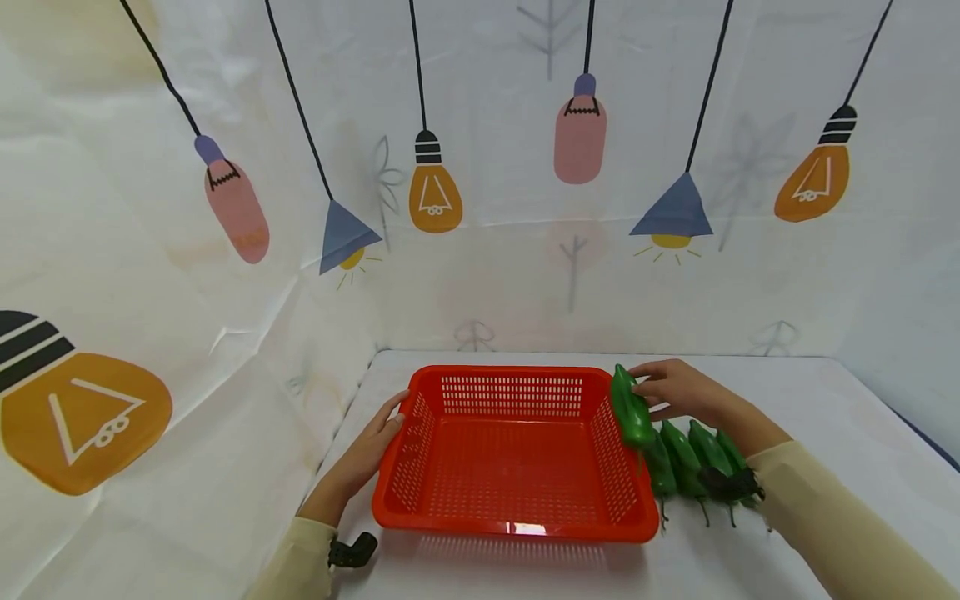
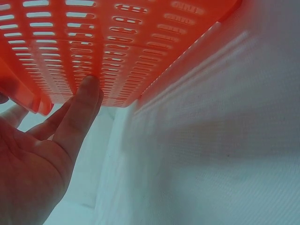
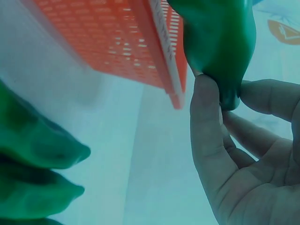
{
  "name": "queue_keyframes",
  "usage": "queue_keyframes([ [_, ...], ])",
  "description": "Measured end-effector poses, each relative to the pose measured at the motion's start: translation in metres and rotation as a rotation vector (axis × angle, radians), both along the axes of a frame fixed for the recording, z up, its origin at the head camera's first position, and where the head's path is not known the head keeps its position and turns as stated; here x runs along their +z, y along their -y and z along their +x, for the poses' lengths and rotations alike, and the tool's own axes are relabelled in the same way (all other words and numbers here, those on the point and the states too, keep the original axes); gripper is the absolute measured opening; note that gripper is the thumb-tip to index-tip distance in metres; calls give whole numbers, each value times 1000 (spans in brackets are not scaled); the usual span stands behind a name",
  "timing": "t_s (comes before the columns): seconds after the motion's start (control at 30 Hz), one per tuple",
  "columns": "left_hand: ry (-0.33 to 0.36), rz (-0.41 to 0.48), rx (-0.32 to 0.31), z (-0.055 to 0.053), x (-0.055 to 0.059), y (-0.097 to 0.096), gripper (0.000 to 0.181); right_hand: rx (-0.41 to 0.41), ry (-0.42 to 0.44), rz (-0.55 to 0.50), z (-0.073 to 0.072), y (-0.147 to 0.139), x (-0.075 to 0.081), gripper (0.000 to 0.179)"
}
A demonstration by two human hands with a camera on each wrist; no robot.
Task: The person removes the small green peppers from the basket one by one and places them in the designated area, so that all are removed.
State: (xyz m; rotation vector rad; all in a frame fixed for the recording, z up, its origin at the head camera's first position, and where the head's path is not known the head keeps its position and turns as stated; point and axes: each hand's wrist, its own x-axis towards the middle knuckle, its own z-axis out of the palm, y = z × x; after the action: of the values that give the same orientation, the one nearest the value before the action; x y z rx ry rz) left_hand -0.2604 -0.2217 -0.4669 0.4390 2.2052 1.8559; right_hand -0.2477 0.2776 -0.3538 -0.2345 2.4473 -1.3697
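A red plastic basket (image 1: 510,467) with slotted walls stands on the white table, nothing inside it. At its left rim, my left hand (image 1: 363,450) holds the basket, fingers against the slotted outer wall (image 2: 117,51) in the left wrist view. My right hand (image 1: 686,396) pinches a green pepper (image 1: 632,412) by one end between thumb and fingers, above the basket's right rim. The right wrist view shows that pinch on the pepper (image 3: 222,42) closely. Several more green peppers (image 1: 681,462) lie in a row right of the basket, partly hidden by the right wrist.
A white table (image 1: 817,417) extends to the right and in front of the basket. Behind and to the left hangs a white sheet (image 1: 495,275) printed with lamps and bulbs. Black devices (image 1: 352,550) are strapped at both wrists.
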Motion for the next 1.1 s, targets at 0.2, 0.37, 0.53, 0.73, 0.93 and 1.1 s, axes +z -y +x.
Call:
queue_keyframes([
  [0.2, 3, 5, -16, 3, 1, 1, 57, 9, -2, 9, 3, -8, -4, 53],
  [0.37, -3, 5, -34, 4, 3, 0, 57, 1, -10, 21, 6, -14, -4, 53],
  [0.53, -3, 3, -33, 3, 2, 0, 57, -6, -22, 25, 9, -23, -4, 53],
  [0.73, 12, 0, 0, -1, -2, 0, 55, -19, -34, 40, 11, -41, -5, 56],
  [0.93, 9, -5, -2, -1, -1, 1, 55, -28, -29, 55, 14, -55, -10, 58],
  [1.1, -1, -4, -11, 0, 0, 1, 55, -39, -38, 66, 15, -68, -12, 59],
])
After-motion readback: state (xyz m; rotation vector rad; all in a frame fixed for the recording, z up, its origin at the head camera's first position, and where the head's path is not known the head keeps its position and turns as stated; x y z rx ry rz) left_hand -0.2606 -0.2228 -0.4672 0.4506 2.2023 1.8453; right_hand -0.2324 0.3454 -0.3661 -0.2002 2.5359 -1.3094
